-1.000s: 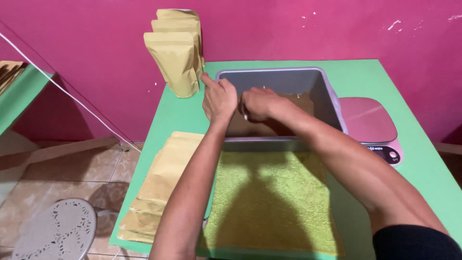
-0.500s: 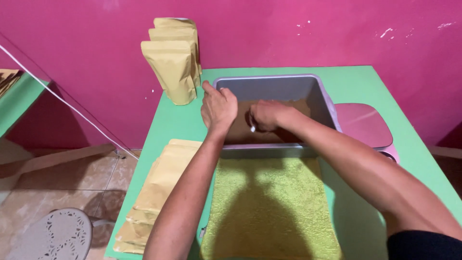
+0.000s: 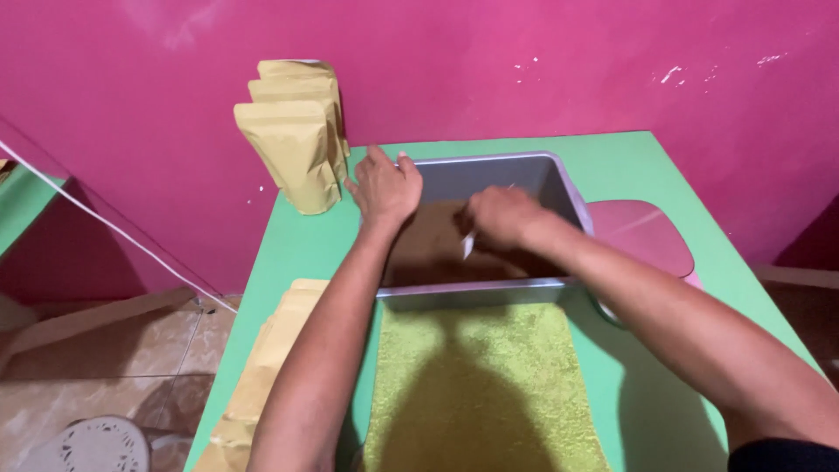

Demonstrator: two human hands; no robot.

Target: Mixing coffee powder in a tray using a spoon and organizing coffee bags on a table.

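Observation:
A grey metal tub (image 3: pixel 524 175) stands on the green table (image 3: pixel 629 157) and holds brown powder (image 3: pixel 428 240). My left hand (image 3: pixel 384 188) rests on the tub's left rim with its fingers spread. Inside the tub, my right hand (image 3: pixel 502 217) is closed around a small white scoop (image 3: pixel 468 246) whose tip points down at the powder. A green towel (image 3: pixel 481 385) lies flat in front of the tub, between my forearms.
Three filled tan stand-up pouches (image 3: pixel 293 149) stand at the table's back left corner by the pink wall. Flat empty tan pouches (image 3: pixel 262 367) lie stacked along the left edge. A pink-topped kitchen scale (image 3: pixel 642 236) sits right of the tub. A white stool (image 3: pixel 96 446) stands on the floor.
My right hand has shifted right and deeper into the tub with the scoop. My left hand has stayed on the left rim. The view has tilted slightly.

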